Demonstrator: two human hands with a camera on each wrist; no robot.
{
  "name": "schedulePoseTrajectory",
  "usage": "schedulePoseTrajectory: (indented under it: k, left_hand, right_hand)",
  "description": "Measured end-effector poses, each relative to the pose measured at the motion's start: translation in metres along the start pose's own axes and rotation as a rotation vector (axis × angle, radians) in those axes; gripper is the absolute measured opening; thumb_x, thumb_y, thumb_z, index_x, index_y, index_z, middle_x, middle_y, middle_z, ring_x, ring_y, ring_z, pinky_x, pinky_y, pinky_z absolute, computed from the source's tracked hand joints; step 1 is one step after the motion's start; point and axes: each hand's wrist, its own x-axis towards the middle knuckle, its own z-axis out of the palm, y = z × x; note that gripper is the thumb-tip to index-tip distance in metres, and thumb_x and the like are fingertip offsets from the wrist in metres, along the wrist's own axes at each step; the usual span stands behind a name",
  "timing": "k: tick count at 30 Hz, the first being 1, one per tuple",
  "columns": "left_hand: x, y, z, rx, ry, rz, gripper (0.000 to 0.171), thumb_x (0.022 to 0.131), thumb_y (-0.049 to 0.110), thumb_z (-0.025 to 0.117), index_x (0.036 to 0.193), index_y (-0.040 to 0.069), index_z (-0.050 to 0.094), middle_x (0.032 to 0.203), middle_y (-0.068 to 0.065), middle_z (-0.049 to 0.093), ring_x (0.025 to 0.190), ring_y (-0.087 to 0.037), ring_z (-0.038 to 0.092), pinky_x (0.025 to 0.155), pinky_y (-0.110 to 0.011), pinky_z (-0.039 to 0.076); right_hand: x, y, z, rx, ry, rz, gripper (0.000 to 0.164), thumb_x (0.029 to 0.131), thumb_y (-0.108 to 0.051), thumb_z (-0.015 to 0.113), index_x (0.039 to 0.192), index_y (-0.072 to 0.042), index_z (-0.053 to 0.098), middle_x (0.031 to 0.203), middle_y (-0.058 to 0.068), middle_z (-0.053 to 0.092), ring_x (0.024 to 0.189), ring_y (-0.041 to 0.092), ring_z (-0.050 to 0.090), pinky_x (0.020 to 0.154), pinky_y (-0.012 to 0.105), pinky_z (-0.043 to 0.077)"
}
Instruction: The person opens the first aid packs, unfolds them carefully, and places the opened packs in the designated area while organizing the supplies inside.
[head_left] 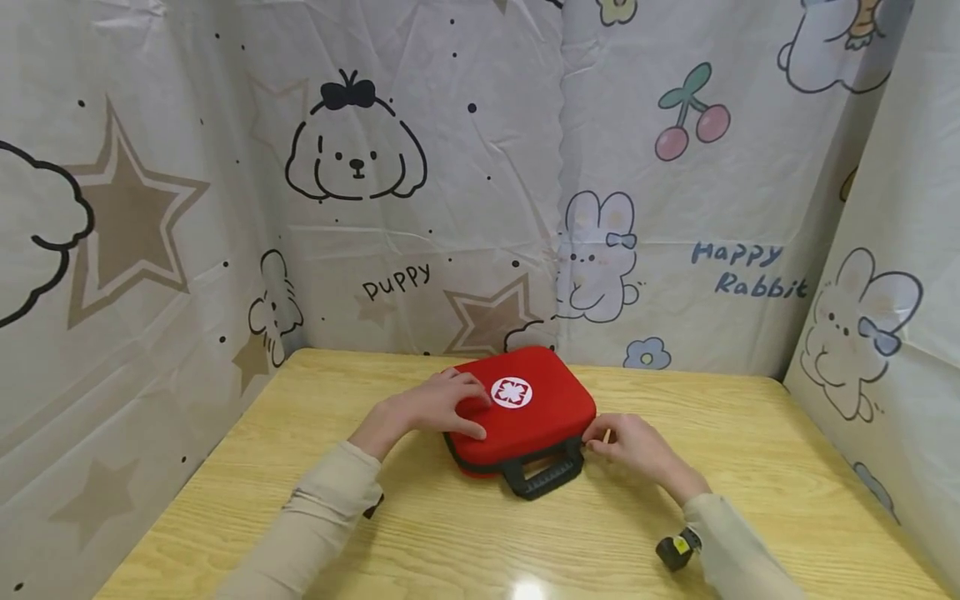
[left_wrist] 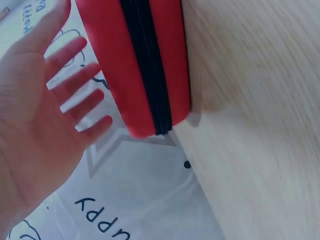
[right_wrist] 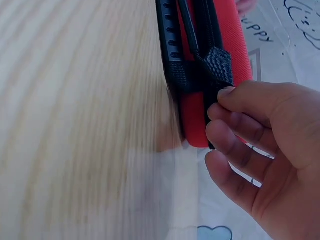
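Red case [head_left: 543, 421] flat on the table [head_left: 420, 542], we spread our left hand [head_left: 438, 404] loosely over it and pinch what looks like its zip [right_wrist: 209, 25] with our right hand [head_left: 637, 443], seemingly working that zip, which probably calls for a steady pull next.

Case [head_left: 543, 417] on tbl [head_left: 450, 550], handle [head_left: 553, 481] in frt, cloth [head_left: 480, 217] bhnd tbl

"Puppy" lettering [head_left: 397, 282] on printed cloth [head_left: 480, 217], left of centre, head view. "Happy Rabbit" lettering [head_left: 750, 269], same cloth, right side. Round white emblem [head_left: 512, 392], cross-like sign, on red case [head_left: 551, 421], centre. Yellow label [head_left: 682, 545] on black wrist device [head_left: 670, 555], lower right, too small to read. "uppy" shows lower left, left wrist view.
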Motion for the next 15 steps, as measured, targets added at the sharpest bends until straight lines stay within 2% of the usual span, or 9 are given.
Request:
schedulePoseTrajectory:
  k: [5,9,15]
  left_hand:
    - [-0.003,-0.005,0.002,-0.093,-0.023,0.055,0.057,0.069,0.059,0.072,0.116,0.029,0.062,0.124,0.008,0.048,0.121,-0.013,0.037,0.101,-0.034,0.034]
    - [-0.004,-0.004,0.008,-0.137,-0.045,0.048,0.067,0.063,0.060,0.076,0.121,0.032,0.058,0.128,0.009,0.041,0.122,-0.012,0.033,0.099,-0.032,0.037]
    - [-0.005,-0.001,0.013,-0.059,0.008,0.069,0.071,0.062,0.067,0.073,0.122,0.033,0.057,0.129,0.009,0.043,0.119,-0.012,0.035,0.097,-0.033,0.040]
  right_hand:
    - [0.004,0.008,-0.002,0.026,0.009,0.051,0.006,0.083,-0.014,0.069,0.089,-0.015,0.070,0.078,-0.007,0.061,0.060,0.010,0.052,0.055,0.024,0.043]
    - [0.005,0.011,-0.001,0.044,0.010,0.048,0.006,0.084,-0.012,0.068,0.089,-0.014,0.070,0.078,-0.005,0.061,0.058,0.010,0.052,0.052,0.023,0.044]
    - [0.003,0.010,0.001,0.069,0.010,0.038,0.005,0.084,-0.012,0.068,0.088,-0.012,0.070,0.075,-0.004,0.060,0.057,0.010,0.051,0.052,0.023,0.044]
